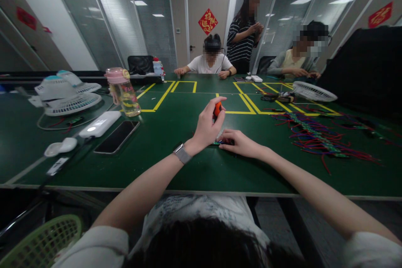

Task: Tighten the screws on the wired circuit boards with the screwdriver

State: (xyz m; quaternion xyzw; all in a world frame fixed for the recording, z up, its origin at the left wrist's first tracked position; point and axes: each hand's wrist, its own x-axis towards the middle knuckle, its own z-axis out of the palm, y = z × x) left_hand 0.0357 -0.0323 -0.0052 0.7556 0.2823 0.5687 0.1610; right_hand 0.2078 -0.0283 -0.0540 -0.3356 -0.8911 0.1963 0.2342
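Observation:
My left hand (209,123), with a watch on the wrist, is wrapped round the orange and black handle of a tool (217,109), held upright. Below it, a small green circuit board (216,143) lies on the green table (176,171), partly hidden by my hands. The tool's lower end is too small to make out clearly. My right hand (237,143) rests on the table to the right, its fingertips pinched at the board's right end.
Many wired circuit boards (317,134) lie at the right. At the left are a phone (117,137), a white power bank (100,124), a pink-lided bottle (124,92) and white fans (67,94). Several people are across the table.

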